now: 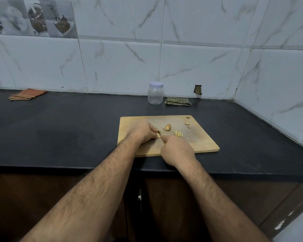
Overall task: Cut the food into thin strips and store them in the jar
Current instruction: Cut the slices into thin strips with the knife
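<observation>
Wooden cutting board [199, 144] under both my hands. My left hand [142, 132] curled, fingertips pinching small pale food piece [158, 135] down on board. My right hand [177, 151] closed round yellow knife handle [165, 143], mostly hidden; blade not discernible. Cut strips [178, 133] heaped just right of my hands. Uncut chunk [168, 127] behind, small scraps [187, 123] near board's far right corner. Jar [155, 93], lid on, at wall on black bench [59, 130], well apart from board. Green cloth [178, 101] beside jar; orange cloth [27, 94] far left.

Head-worn view, looking forward and down — counter [59, 130] close below
</observation>
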